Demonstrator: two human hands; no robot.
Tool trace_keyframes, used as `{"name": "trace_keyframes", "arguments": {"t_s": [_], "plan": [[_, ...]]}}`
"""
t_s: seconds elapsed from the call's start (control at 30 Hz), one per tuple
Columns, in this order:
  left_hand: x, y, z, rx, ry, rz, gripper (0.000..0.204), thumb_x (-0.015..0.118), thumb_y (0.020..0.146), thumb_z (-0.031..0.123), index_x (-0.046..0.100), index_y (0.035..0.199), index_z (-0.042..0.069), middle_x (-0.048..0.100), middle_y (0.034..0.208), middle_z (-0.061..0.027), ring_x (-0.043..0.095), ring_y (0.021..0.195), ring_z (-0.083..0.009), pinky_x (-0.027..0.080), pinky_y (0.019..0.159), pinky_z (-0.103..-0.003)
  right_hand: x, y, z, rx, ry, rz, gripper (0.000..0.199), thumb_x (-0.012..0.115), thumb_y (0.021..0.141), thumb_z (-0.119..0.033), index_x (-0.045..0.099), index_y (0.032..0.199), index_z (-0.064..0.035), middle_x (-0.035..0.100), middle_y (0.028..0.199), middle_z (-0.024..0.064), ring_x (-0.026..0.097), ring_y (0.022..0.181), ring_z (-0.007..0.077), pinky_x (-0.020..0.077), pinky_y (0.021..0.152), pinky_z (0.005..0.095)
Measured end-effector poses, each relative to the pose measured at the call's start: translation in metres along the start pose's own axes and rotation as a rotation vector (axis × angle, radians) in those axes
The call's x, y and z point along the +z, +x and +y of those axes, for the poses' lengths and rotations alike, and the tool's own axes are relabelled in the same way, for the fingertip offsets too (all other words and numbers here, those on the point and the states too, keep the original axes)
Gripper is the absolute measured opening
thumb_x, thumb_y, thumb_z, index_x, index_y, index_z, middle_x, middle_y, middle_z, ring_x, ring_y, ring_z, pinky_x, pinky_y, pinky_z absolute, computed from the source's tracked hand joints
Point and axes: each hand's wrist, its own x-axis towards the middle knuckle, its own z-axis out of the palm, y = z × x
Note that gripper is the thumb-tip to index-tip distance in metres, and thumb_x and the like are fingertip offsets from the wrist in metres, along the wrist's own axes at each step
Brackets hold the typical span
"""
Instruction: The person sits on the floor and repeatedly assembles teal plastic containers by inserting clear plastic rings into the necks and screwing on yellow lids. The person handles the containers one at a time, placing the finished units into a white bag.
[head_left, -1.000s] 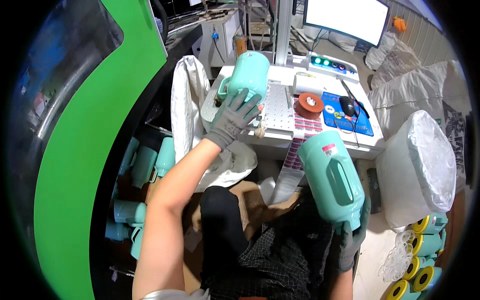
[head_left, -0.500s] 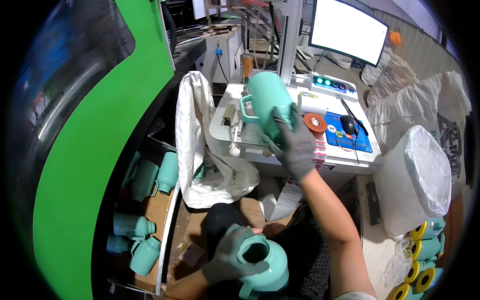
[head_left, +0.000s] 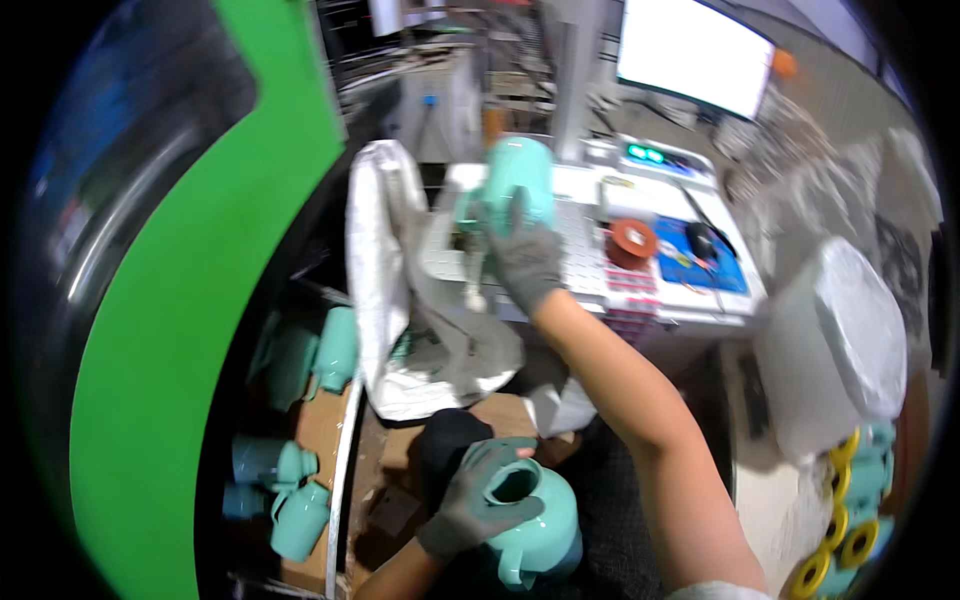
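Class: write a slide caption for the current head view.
Gloved right hand holds one teal jug at a perforated plate; gloved left hand grasps another jug near its open mouth.

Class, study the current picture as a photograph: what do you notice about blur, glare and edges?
Head view: blur smears the label strip and softens the right hand; head view: the monitor glares blank white; head view: black fisheye vignetting swallows the corners.

Shows mint green on upper jug and lower jug alike. Reads grey on left glove and right glove. Runs bright green along curved machine panel. Shows white on worktop and sack; red-and-white pattern on label strip; red-brown on tape roll; blue on mouse pad. Yellow rings, dark centres, on lids.
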Motion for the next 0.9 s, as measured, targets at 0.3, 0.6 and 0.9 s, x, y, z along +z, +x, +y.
{"name": "trace_keyframes", "arguments": {"t_s": [0.3,0.6,0.9], "plan": [[-0.033,0.012,0.007,-0.144,-0.068,-0.339,0.067,0.074,0.093,0.023,0.048,0.149,-0.005,0.054,0.146,-0.0197,0.052,0.132,-0.0312,0.041,0.113,-0.042,-0.093,-0.166,0.030,0.045,0.550,0.264,0.058,0.072,0.088,-0.034,0.061,0.140,-0.0100,0.052,0.149,0.0201,0.062,0.123,0.0370,0.0496,0.098,0.0494],[-0.038,0.026,-0.025,-0.099,0.296,-0.362,0.067,0.073,0.098,0.023,0.045,0.151,-0.007,0.048,0.153,-0.0228,0.045,0.139,-0.0343,0.032,0.120,-0.045,-0.286,-0.577,0.204,1.127,-0.288,0.239,0.049,0.075,0.086,-0.022,0.067,0.130,-0.0022,0.068,0.128,0.0239,0.065,0.115,0.0433,0.0511,0.102,0.0488],[0.015,0.064,-0.043,-0.127,0.265,-0.493,0.065,0.075,0.098,0.019,0.046,0.151,-0.003,0.051,0.147,-0.0126,0.051,0.129,-0.0232,0.045,0.106,-0.036,-0.518,-0.831,0.209,1.680,-1.239,-0.869,0.045,0.072,0.087,-0.017,0.065,0.131,-0.0139,0.062,0.125,0.0128,0.061,0.115,0.0319,0.0504,0.093,0.0457]]}}
